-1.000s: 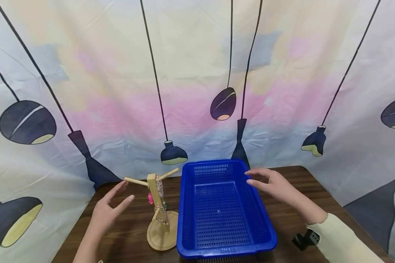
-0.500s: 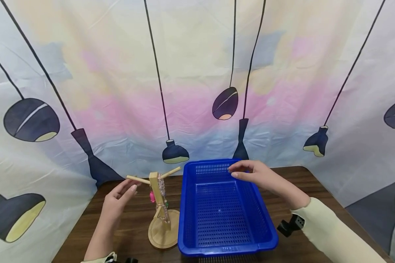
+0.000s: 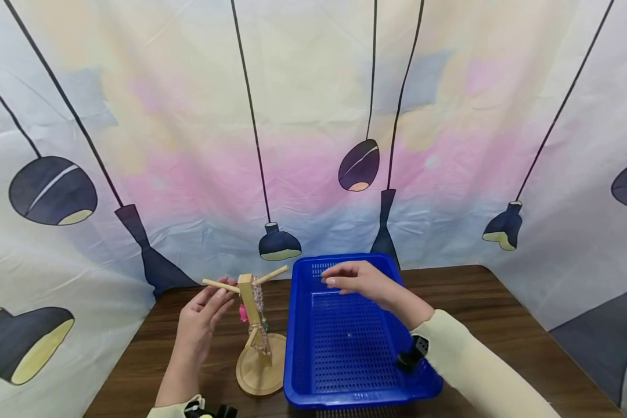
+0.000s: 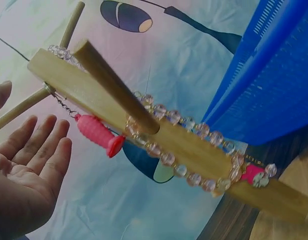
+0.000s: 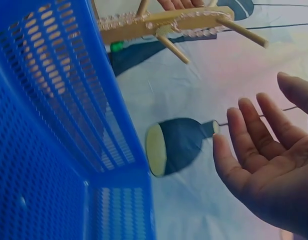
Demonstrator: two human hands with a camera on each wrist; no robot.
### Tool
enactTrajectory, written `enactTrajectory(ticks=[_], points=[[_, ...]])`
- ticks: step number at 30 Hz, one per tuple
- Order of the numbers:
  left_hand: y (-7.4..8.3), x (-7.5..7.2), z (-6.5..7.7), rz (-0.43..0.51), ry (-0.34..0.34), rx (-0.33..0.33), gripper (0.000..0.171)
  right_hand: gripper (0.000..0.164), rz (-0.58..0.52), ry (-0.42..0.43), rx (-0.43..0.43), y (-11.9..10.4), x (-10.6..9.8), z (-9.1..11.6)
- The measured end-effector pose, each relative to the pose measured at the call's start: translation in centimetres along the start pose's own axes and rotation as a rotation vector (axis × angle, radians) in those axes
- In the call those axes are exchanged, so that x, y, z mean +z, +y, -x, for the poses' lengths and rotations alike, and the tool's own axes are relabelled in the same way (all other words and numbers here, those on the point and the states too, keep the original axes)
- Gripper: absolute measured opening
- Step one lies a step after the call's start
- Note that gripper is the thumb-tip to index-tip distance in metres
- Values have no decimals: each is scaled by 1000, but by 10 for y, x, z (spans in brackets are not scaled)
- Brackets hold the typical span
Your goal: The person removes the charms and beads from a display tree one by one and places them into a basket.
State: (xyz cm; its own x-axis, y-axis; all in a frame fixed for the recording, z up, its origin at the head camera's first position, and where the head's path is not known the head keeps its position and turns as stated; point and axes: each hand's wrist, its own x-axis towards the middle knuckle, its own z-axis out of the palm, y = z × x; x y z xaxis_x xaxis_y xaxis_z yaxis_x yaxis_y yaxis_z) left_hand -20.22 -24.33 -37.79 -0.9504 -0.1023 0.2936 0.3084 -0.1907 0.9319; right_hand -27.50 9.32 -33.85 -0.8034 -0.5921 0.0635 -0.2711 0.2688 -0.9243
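Observation:
A wooden peg stand with a round base rises upright on the table, left of a blue plastic basket. Beaded bracelets hang on its pegs, and a pink fish-shaped keychain dangles by a small chain from one upper peg. My left hand is beside that peg, its loosely bent fingers holding nothing in the left wrist view. Over the far part of the basket hovers my right hand, palm toward the stand. Its fingers are slightly bent with nothing between them.
The dark wooden table ends at a hanging cloth printed with lamps. Black cameras are strapped at both wrists, the right camera overlapping the basket's near right side in the head view.
My right hand has moved left, from the basket's right rim to above its inside. My left hand has come right, closer to the stand's upper peg. The stand and basket stay put.

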Motion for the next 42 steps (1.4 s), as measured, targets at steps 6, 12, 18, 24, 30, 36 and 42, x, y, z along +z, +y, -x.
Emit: enactTrajectory(ticks=[6,12,18,24,30,36,42], points=[[-5,5,0,102,32,8,27,40,-134,-13,6,2,19,-17],[-4,10,-1,210,72,13,29,42,-245,-15,30,5,37,-35],[-5,13,-1,283,76,35,29,41,-303,-19,45,6,52,-51],[-7,14,-1,328,70,49,28,40,-375,-17,61,5,64,-63],[-8,13,-2,371,77,77,28,36,-415,-30,41,4,76,-74],[-8,14,-3,421,103,74,27,37,-471,-14,52,2,88,-83],[-9,16,-3,501,103,59,24,37,-496,-9,47,-1,97,-90]])
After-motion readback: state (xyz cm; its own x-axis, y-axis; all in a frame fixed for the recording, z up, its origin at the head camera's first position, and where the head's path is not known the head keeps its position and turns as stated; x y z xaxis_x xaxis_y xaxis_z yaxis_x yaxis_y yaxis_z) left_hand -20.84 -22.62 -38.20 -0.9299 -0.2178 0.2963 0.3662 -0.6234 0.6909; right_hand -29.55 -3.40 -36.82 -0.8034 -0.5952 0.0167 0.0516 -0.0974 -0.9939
